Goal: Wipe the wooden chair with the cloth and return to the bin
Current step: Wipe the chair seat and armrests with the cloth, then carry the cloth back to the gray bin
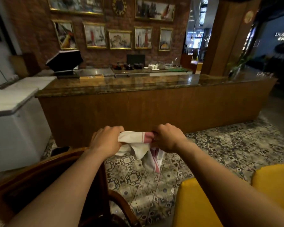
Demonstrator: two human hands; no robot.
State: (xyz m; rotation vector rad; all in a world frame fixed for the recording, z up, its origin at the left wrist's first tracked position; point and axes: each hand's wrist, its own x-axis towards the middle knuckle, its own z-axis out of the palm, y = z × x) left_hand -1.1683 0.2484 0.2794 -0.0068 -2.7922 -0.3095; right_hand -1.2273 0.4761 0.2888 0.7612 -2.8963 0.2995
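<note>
**Two Hands Getting the Cloth Ready**

The fingers [120, 129] of the left hand [105, 141] are curled shut on one end of the cloth [133, 138]. The right hand [166, 138] pinches the other end, by the pink stripe. The top edge of the cloth is pulled flat between the two hands. The rest hangs down loose under them.

I think the step now is to fold or bunch the cloth into a pad. To do it well, keep hold of both ends. Bring the hands together so the loose part tucks in. A neat pad rubs wood better than a floppy rag.

The cloth is up in the air, above the patterned floor [220, 145]. It is in front of the wooden chair [56, 163] and a bit to its right. It is not touching the chair. The chair's curved back sits under the left arm. A yellow seat [203, 202] is on the chair's right, under the right arm. I cannot see a bin.
</note>
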